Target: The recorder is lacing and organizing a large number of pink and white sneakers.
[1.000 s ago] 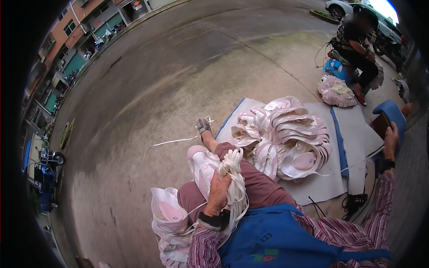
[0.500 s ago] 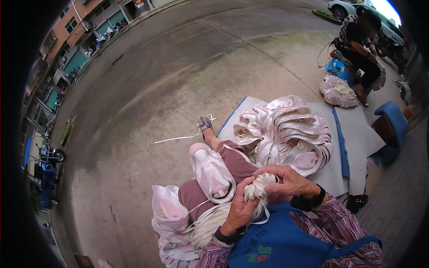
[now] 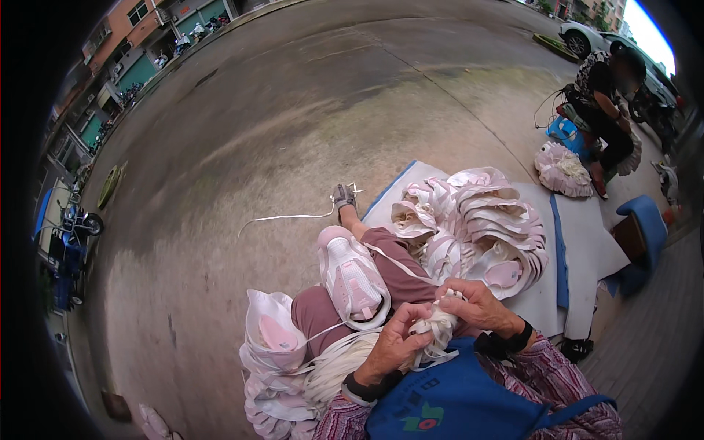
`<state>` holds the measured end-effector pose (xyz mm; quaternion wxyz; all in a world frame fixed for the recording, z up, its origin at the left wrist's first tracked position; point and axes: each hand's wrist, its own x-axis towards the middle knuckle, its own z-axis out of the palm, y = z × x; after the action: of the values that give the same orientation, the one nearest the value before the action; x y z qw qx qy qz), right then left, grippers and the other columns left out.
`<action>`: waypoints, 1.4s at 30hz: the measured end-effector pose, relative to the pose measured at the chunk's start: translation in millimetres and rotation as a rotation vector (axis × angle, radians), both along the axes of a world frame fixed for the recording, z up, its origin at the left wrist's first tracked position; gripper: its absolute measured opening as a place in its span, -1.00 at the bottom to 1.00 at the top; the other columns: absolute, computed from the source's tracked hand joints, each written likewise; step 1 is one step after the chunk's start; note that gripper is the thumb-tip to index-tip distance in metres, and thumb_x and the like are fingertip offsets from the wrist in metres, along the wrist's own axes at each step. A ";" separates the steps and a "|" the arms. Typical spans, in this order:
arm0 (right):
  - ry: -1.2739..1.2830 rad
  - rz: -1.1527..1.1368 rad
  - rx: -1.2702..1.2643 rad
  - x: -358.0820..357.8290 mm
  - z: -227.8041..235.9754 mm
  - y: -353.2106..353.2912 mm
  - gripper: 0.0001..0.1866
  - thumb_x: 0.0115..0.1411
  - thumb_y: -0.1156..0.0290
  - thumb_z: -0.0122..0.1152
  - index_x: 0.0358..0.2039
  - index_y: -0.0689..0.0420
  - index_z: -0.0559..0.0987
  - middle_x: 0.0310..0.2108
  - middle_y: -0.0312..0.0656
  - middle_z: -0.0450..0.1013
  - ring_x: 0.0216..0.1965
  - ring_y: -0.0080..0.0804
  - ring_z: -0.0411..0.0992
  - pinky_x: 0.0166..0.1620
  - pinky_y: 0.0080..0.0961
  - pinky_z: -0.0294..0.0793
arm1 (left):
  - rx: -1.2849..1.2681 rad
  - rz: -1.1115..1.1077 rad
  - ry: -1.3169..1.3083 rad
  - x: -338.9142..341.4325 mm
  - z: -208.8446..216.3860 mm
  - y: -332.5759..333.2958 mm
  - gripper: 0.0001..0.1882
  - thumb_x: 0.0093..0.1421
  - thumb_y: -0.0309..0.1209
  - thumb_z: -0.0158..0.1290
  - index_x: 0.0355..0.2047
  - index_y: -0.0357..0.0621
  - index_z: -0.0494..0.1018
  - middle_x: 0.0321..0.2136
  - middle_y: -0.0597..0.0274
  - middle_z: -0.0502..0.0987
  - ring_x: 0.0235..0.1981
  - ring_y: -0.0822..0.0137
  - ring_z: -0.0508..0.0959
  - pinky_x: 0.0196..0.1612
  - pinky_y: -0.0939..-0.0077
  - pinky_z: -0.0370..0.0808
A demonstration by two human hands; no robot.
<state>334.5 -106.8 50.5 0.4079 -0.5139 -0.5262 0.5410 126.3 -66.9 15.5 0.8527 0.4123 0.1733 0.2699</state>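
White lace bundle (image 3: 438,328), left hand (image 3: 392,345) and right hand (image 3: 477,306) pinching it

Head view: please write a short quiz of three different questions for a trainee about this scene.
1. True or false: both hands hold the bundle of white laces.
2. Where does the pink shoe upper rest? A) on the person's thigh B) on the blue chair C) on the bare ground
3. Fill in: the big pile of shoe uppers lies on a grey ____.

Key: 1 true: left hand and right hand both grip it. 2 A. 3 mat.
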 end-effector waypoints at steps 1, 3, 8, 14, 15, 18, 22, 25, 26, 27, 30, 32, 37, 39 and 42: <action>-0.001 0.003 -0.001 -0.6 -0.6 -0.2 -0.81 0.28 0.30 0.08 -0.27 0.16 0.52 -0.42 -0.39 0.41 -0.35 -0.68 0.32 -0.25 -0.67 0.32 | -0.001 0.003 -0.001 0.5 -0.9 -0.1 -0.68 0.15 -0.59 0.08 -0.11 -0.13 0.27 0.00 0.18 0.36 -0.04 0.42 0.40 0.03 0.52 0.37; 0.114 -0.093 -0.074 -1.8 -2.3 -1.1 -0.81 0.28 0.33 0.06 -0.29 0.20 0.51 -0.42 -0.40 0.40 -0.35 -0.67 0.31 -0.25 -0.64 0.33 | 0.004 -0.028 -0.001 2.1 -5.0 0.6 -0.74 0.18 -0.59 0.08 -0.18 -0.13 0.27 0.01 0.17 0.36 -0.04 0.43 0.41 0.01 0.53 0.39; 0.131 -0.104 -0.077 -5.2 7.0 0.4 -0.79 0.27 0.34 0.07 -0.23 0.22 0.52 -0.38 -0.39 0.42 -0.30 -0.66 0.33 -0.21 -0.63 0.34 | 0.103 0.055 0.052 6.4 -13.0 -2.3 -0.76 0.18 -0.60 0.07 -0.21 -0.14 0.26 0.00 0.16 0.36 -0.05 0.43 0.41 0.00 0.54 0.40; -0.034 0.076 0.043 9.2 1.9 3.4 -0.77 0.24 0.31 0.11 -0.27 0.22 0.56 -0.35 -0.36 0.44 -0.29 -0.66 0.35 -0.20 -0.65 0.34 | 0.114 0.107 0.094 10.2 -6.3 -7.6 -0.60 0.17 -0.57 0.10 -0.02 -0.18 0.22 -0.06 0.16 0.38 -0.04 0.42 0.40 0.03 0.54 0.37; 0.017 0.042 -0.001 8.8 0.3 2.3 -0.74 0.25 0.25 0.12 -0.30 0.22 0.56 -0.38 -0.38 0.43 -0.30 -0.67 0.35 -0.21 -0.65 0.34 | 0.123 0.110 0.157 11.5 -0.7 -7.1 -0.53 0.16 -0.56 0.11 0.05 -0.20 0.19 -0.06 0.16 0.37 -0.03 0.42 0.40 0.04 0.53 0.37; 0.124 -0.006 -0.126 7.2 -6.1 -1.9 -0.74 0.27 0.25 0.10 -0.32 0.20 0.56 -0.42 -0.39 0.42 -0.36 -0.70 0.34 -0.28 -0.68 0.35 | 0.068 -0.009 0.031 8.3 2.7 -1.0 -0.46 0.16 -0.53 0.12 0.12 -0.20 0.18 -0.04 0.15 0.36 -0.02 0.43 0.39 0.05 0.50 0.36; 0.153 -0.011 -0.121 4.0 -5.7 -2.2 -0.77 0.28 0.27 0.09 -0.34 0.19 0.55 -0.45 -0.41 0.41 -0.41 -0.72 0.33 -0.35 -0.69 0.35 | -0.229 -0.125 -0.118 0.8 -9.1 4.8 -0.59 0.17 -0.54 0.10 0.01 -0.15 0.26 -0.01 0.17 0.34 -0.02 0.43 0.37 0.05 0.49 0.34; 0.114 0.007 -0.112 3.6 -8.2 -1.8 -0.76 0.28 0.28 0.07 -0.33 0.19 0.55 -0.44 -0.38 0.42 -0.39 -0.71 0.34 -0.33 -0.68 0.36 | 0.032 -0.086 0.058 6.6 -9.4 -2.3 -0.73 0.19 -0.55 0.07 -0.11 -0.13 0.30 -0.02 0.20 0.35 -0.04 0.44 0.37 0.03 0.52 0.33; 0.050 -0.023 -0.085 1.4 -6.7 -0.9 -0.77 0.28 0.29 0.07 -0.33 0.20 0.55 -0.44 -0.35 0.43 -0.39 -0.67 0.36 -0.31 -0.65 0.37 | 0.205 -0.041 0.125 8.0 -14.9 -3.6 -0.76 0.20 -0.55 0.07 -0.15 -0.14 0.30 -0.03 0.21 0.35 -0.05 0.45 0.36 0.02 0.53 0.33; -0.015 -0.052 -0.059 -0.1 -5.5 -0.3 -0.77 0.27 0.30 0.06 -0.33 0.21 0.55 -0.45 -0.33 0.44 -0.38 -0.63 0.37 -0.29 -0.63 0.38 | 0.378 0.005 0.191 9.9 -18.6 -4.7 -0.79 0.20 -0.55 0.06 -0.18 -0.14 0.30 -0.04 0.23 0.35 -0.06 0.46 0.36 0.02 0.54 0.33; -0.128 -0.104 -0.014 1.4 -12.6 0.8 -0.77 0.24 0.32 0.07 -0.34 0.24 0.56 -0.44 -0.24 0.46 -0.37 -0.54 0.40 -0.27 -0.57 0.40 | 0.288 0.072 0.193 16.4 -5.0 -6.4 -0.71 0.15 -0.50 0.12 -0.14 -0.17 0.31 -0.18 0.22 0.38 -0.17 0.40 0.40 -0.07 0.57 0.35; -0.134 -0.121 -0.014 1.6 -8.8 1.5 -0.77 0.23 0.33 0.07 -0.35 0.24 0.56 -0.44 -0.22 0.47 -0.36 -0.52 0.41 -0.27 -0.55 0.40 | 0.070 0.058 0.180 18.7 0.2 -5.2 -0.71 0.13 -0.50 0.14 -0.16 -0.17 0.32 -0.17 0.20 0.37 -0.16 0.37 0.41 -0.08 0.56 0.36; -0.211 -0.164 0.041 -5.0 -10.2 4.2 -0.75 0.23 0.31 0.07 -0.36 0.25 0.57 -0.44 -0.18 0.48 -0.36 -0.49 0.42 -0.26 -0.53 0.41 | 0.371 0.086 0.282 20.0 -17.3 -3.4 -0.72 0.08 -0.57 0.11 -0.20 -0.14 0.33 -0.13 0.10 0.35 -0.11 0.27 0.41 -0.07 0.51 0.36; -0.218 -0.203 -0.019 -5.8 -10.2 5.8 -0.74 0.24 0.29 0.06 -0.33 0.23 0.58 -0.46 -0.24 0.48 -0.38 -0.54 0.41 -0.28 -0.56 0.40 | 0.578 0.148 0.280 22.4 -16.3 -4.1 -0.72 0.06 -0.58 0.11 -0.22 -0.14 0.33 -0.11 0.07 0.34 -0.09 0.22 0.40 -0.05 0.47 0.36; 0.027 -0.199 -0.190 6.3 -28.4 13.1 -0.72 0.26 0.26 0.04 -0.33 0.23 0.58 -0.46 -0.30 0.47 -0.41 -0.60 0.40 -0.33 -0.61 0.39 | 0.821 0.206 0.275 25.6 -16.0 -3.3 -0.72 0.02 -0.60 0.13 -0.25 -0.13 0.34 -0.05 0.01 0.31 -0.03 0.14 0.37 0.01 0.40 0.32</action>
<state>340.7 -93.7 22.1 0.4160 -0.5925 -0.4134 0.5522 151.9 -70.2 -0.5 0.5561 0.7293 0.2036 0.3426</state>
